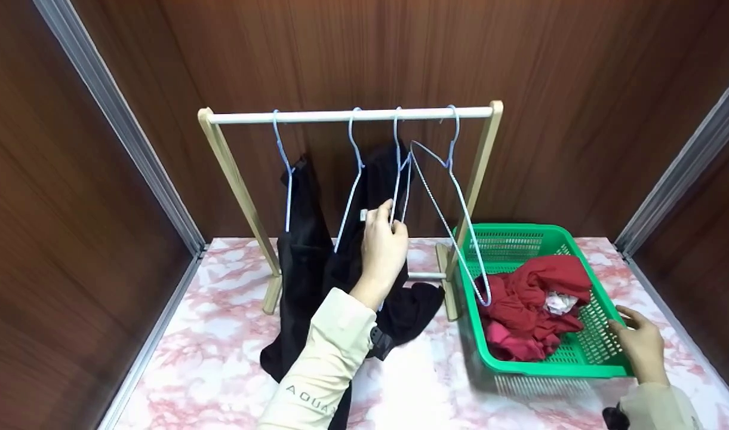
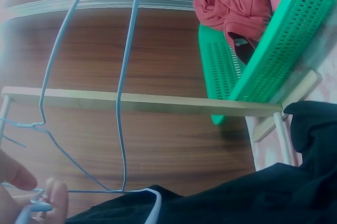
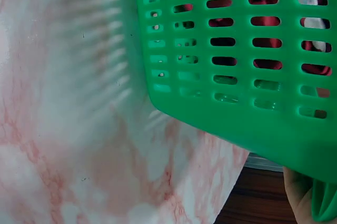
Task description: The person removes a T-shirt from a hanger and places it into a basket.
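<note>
My left hand (image 1: 385,245) pinches a pale blue wire clothes hanger (image 1: 396,173) that hooks over the rack's white bar. Close up in the left wrist view, the fingers (image 2: 57,197) close around the wire. Beside that hand, black garments (image 1: 307,251) drape from hangers to its left and spread onto the tabletop. To its right a bare hanger (image 1: 468,221) is hooked on the bar, its lower corner overlapping the basket in view. My right hand (image 1: 639,343) grips the right rim of a green plastic basket (image 1: 489,352), which contains crumpled red clothing (image 1: 528,292).
The wooden rack (image 1: 227,179) with its white bar (image 1: 322,117) stands against a brown wood-grain wall (image 1: 340,54). Beneath everything lies a pink-and-white marbled tabletop (image 1: 185,358). Side panels with metal strips (image 1: 131,119) border the left and right. Something white (image 1: 560,303) lies among the red clothes.
</note>
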A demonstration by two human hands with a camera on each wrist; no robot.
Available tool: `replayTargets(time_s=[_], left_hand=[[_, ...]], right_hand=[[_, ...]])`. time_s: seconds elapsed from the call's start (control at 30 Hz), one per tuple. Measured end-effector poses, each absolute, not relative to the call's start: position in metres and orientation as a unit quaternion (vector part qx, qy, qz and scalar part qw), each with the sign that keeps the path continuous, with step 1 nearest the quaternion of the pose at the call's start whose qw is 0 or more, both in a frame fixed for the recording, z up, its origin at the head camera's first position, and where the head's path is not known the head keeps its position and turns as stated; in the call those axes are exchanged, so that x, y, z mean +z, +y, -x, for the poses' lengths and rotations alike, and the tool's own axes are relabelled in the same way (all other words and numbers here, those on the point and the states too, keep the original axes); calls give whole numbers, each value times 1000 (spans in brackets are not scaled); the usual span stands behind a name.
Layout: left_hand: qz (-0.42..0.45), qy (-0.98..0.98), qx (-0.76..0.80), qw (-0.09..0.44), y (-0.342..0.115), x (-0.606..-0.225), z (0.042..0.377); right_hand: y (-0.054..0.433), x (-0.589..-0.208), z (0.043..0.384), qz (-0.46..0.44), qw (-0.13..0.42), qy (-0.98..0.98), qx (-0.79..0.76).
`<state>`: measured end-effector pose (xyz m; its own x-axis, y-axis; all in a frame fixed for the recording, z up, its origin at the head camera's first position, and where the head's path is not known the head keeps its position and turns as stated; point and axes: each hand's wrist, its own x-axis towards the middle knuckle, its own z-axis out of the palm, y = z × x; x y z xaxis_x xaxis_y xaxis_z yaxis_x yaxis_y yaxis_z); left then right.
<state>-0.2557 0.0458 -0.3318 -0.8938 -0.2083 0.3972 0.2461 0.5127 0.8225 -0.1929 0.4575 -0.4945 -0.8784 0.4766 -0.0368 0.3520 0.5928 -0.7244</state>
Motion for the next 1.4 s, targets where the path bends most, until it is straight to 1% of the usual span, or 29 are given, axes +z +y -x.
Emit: replayTargets(time_s=[0.13,0.23,0.3,0.47,0.53,0.6,0.7,0.87,0.97,1.17,1.33,1.4], left_hand=[[16,-852,-474,221,44,-330,254],[28,-851,-472,228,39,-329,253],[46,-845,-471,251,35,-329,252],[103,-810,-468,339,15,-326,253],[109,-800,-473,354,6,-324,255],[102,-794,-486,351,-3,-323,257],[75,-788,-523,315,-15,-324,262],[9,-763,-610,211,-25,-330,267],[-11,-743,-647,168,-26,-332,268],[-15,-711,-688,142,-21,-334,269],[-36,-673,-729,118,-15,-333,266],[-44,-663,-738,119,-13,-333,264]], right_hand=[[458,-496,192,234,85,-884,396],[457,-498,192,233,91,-886,391],[457,-498,192,232,94,-886,391],[458,-499,191,230,94,-885,394],[458,-499,191,226,93,-887,392],[459,-499,190,224,94,-888,389],[459,-497,190,224,97,-891,383],[459,-497,190,225,91,-891,382],[459,-499,190,228,86,-892,380],[458,-498,190,233,88,-892,378],[458,-498,190,231,86,-891,380],[458,-498,190,230,88,-893,377]])
